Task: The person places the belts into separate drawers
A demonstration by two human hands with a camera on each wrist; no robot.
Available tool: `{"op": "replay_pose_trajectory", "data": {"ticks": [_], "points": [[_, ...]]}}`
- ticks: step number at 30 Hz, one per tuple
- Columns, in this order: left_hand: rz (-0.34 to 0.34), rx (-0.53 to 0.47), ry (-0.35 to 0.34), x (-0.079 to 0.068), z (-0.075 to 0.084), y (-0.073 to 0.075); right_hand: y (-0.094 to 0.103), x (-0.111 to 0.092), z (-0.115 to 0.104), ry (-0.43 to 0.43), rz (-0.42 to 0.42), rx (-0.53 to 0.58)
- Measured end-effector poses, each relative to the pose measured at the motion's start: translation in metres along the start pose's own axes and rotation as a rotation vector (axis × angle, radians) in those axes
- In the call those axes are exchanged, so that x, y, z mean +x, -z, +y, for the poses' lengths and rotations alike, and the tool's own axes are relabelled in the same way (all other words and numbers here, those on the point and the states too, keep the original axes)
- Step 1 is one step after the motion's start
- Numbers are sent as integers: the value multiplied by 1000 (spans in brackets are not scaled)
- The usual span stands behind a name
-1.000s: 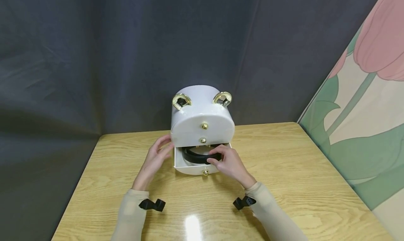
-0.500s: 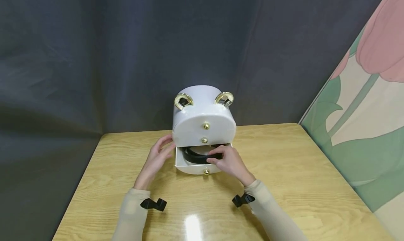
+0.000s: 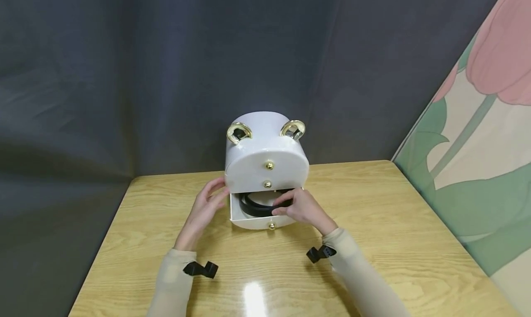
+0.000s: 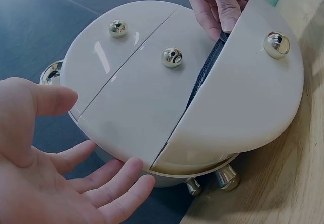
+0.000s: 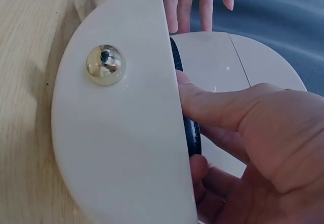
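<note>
A white rounded box (image 3: pixel 259 162) with gold knobs stands at the table's back, its bottom drawer (image 3: pixel 248 223) pulled out. Inside the drawer lies a coiled black belt (image 3: pixel 254 210), a stitched strip of which shows as the belt edge (image 4: pixel 206 71) in the left wrist view. My right hand (image 3: pixel 306 208) reaches into the drawer and pinches the belt between thumb and fingers. The drawer front partly hides the belt (image 5: pixel 192 139) in the right wrist view. My left hand (image 3: pixel 204 205) is at the box's left side, fingers spread and fingertips against it.
Two gold ring-shaped ears, the left ear (image 3: pixel 238 133) and the right ear (image 3: pixel 292 130), stick up from the box. Short gold feet (image 4: pixel 228 177) carry it on the wooden table (image 3: pixel 373 225). A dark curtain (image 3: pixel 182 77) hangs close behind.
My right hand has shifted very slightly at the drawer while pinching the belt. The left hand and the box hold their places; the view sways a little.
</note>
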State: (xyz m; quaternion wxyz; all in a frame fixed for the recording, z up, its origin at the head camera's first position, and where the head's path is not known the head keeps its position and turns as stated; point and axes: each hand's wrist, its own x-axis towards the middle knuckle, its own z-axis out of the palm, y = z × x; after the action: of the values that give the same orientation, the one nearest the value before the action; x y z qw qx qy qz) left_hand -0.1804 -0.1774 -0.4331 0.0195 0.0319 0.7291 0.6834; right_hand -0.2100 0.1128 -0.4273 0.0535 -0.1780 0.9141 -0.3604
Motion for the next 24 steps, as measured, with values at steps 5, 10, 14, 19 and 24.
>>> {"op": "replay_pose_trajectory", "data": {"ticks": [5, 10, 14, 19, 24], "points": [[3, 2, -7, 1, 0, -1, 1, 1, -2, -14, -25, 9], [-6, -11, -5, 1, -2, -2, 3, -1, 0, -5, -56, 18], [-11, -11, -3, 1, -2, -2, 6, -3, 3, 26, -96, 47], [6, -6, 0, 2, 0, -1, 8, -3, 7, 73, -142, 71], [4, 2, 10, 2, 0, 0, 6, -2, 8, 165, -152, 57]]}}
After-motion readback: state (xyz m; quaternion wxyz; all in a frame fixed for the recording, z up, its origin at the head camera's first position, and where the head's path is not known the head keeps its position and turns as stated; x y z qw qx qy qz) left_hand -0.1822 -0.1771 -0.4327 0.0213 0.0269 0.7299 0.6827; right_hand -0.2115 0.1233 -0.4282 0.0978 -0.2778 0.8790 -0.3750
